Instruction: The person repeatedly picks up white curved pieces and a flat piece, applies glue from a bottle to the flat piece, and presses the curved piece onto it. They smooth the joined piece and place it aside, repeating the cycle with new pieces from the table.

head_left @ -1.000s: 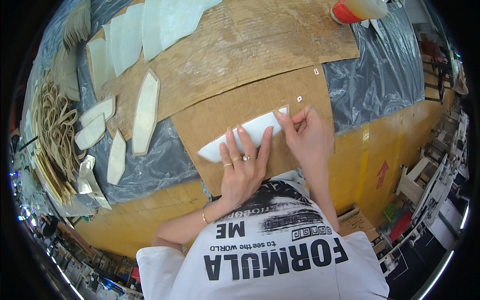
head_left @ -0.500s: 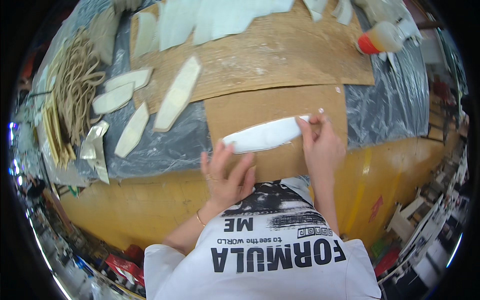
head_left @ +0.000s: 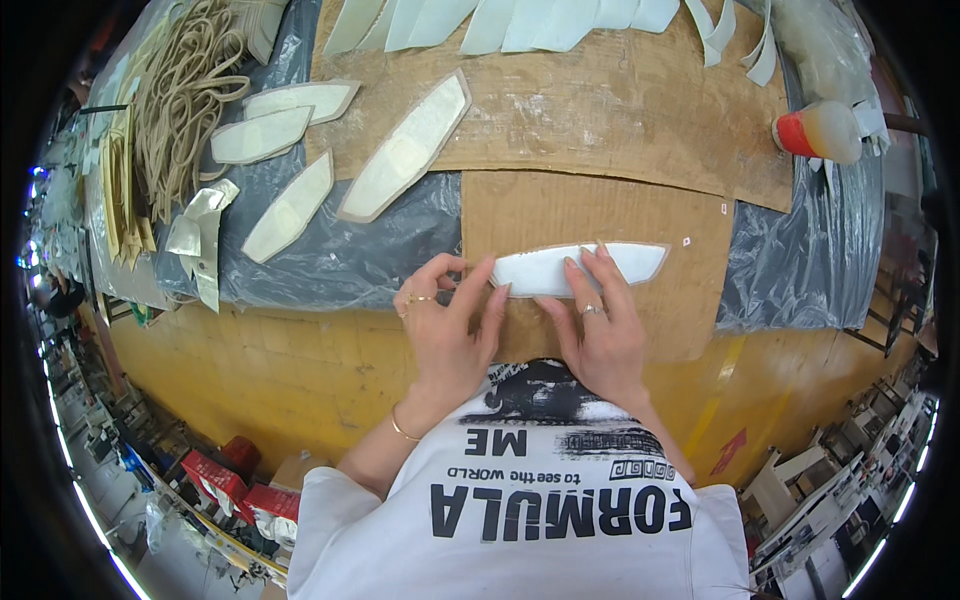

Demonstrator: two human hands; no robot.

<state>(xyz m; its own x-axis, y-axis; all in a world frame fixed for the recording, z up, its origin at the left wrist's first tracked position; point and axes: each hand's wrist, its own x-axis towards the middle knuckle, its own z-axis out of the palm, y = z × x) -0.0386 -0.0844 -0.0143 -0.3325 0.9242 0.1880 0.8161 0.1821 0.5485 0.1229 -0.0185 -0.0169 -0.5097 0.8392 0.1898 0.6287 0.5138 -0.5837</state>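
A long, narrow white panel (head_left: 635, 262) with tapered ends and a thin tan border lies flat on the near cardboard sheet (head_left: 590, 210). My left hand (head_left: 447, 315) is at its left end, thumb and index finger closed round the tip, the other fingers bent away to the left. Over the panel's middle, my right hand (head_left: 605, 335) rests with its index and middle fingertips pressed on the white face. Its thumb sits apart at the near edge. Fingers cover part of the panel's left end and middle.
Similar panels, one large (head_left: 410, 150) and one smaller (head_left: 290, 212), lie to the left. Beyond are tan cord loops (head_left: 185, 110), a shiny crumpled strip (head_left: 205, 235) and pale strips (head_left: 530, 25). A bottle with a red band (head_left: 815, 132) lies far right. Dark plastic (head_left: 370, 260) covers the table.
My right hand has left the panel's right end and now presses on its middle. My left hand has come up against the left end. The panel now lies more level; the view has shifted.
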